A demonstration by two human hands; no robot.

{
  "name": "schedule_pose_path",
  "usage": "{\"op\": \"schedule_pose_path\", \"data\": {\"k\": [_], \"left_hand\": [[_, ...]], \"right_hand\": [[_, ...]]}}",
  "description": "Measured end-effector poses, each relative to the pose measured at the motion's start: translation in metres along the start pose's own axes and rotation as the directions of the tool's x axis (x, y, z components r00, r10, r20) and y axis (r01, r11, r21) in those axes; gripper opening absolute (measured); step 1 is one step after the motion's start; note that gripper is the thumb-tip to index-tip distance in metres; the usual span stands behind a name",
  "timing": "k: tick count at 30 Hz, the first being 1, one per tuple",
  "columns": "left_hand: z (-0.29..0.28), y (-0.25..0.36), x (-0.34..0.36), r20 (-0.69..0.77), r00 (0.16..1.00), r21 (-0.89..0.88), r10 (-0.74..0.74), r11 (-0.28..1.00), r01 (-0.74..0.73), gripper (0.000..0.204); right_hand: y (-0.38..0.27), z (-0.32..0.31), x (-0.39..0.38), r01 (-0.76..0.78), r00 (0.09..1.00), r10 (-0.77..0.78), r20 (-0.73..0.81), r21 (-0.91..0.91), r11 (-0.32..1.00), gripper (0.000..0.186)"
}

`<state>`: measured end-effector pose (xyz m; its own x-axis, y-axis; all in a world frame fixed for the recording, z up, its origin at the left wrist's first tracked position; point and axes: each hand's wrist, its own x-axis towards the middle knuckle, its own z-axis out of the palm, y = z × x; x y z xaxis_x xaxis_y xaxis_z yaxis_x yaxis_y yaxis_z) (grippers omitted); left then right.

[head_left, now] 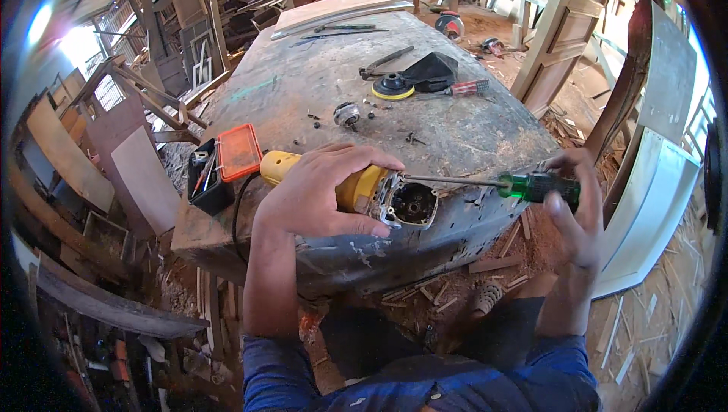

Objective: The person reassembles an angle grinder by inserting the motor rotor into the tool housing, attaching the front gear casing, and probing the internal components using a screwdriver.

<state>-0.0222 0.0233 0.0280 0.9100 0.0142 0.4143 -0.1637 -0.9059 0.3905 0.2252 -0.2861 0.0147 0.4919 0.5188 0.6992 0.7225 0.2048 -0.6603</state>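
Note:
My left hand [318, 199] grips a yellow power tool [358, 188] by its body, with its metal head housing [412, 201] open and facing right, near the bench's front edge. My right hand [570, 207] holds a screwdriver with a green handle [531, 187], whose long shaft reaches left to the top of that housing. Beyond them on the grey bench [258, 93] lie a round metal part [346, 114], several small screws, a black pad with a yellow rim [393, 87], a black bag [428, 70], a red-handled tool [470, 87] and pliers [385, 63].
An open toolbox with an orange lid [238, 150] sits at the bench's left edge, beside a black cable. Stacked boards [341, 11] lie at the far end. Timber and panels [136, 169] lean on the left, a wooden door [565, 25] and pale panels [637, 215] on the right.

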Motion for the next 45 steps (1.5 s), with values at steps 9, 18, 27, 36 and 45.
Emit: {"op": "schedule_pose_path", "data": {"k": [9, 18, 27, 36, 45], "left_hand": [[-0.002, 0.002, 0.002, -0.010, 1.000, 0.015, 0.010, 1.000, -0.010, 0.091], [-0.003, 0.006, 0.003, 0.001, 0.999, -0.029, -0.041, 0.999, 0.041, 0.093], [0.000, 0.000, 0.001, -0.009, 0.999, 0.002, -0.032, 0.999, 0.032, 0.093], [-0.001, 0.001, 0.001, -0.007, 1.000, 0.038, -0.022, 0.999, 0.023, 0.095], [-0.002, 0.002, 0.001, -0.001, 0.998, -0.010, -0.063, 0.998, 0.063, 0.094]], "right_hand": [[0.012, -0.014, -0.003, -0.245, 0.968, 0.244, 0.054, -0.002, 0.970, 0.062], [0.019, -0.018, -0.004, -0.351, 0.936, 0.351, 0.039, 0.018, 0.936, 0.056], [0.011, -0.003, -0.005, -0.078, 0.997, 0.078, 0.003, 0.041, 0.996, 0.063], [0.016, -0.019, -0.008, -0.490, 0.871, 0.488, -0.048, -0.014, 0.872, 0.069], [0.003, -0.038, 0.002, -0.236, 0.943, 0.267, 0.200, -0.166, 0.957, 0.061]]}}
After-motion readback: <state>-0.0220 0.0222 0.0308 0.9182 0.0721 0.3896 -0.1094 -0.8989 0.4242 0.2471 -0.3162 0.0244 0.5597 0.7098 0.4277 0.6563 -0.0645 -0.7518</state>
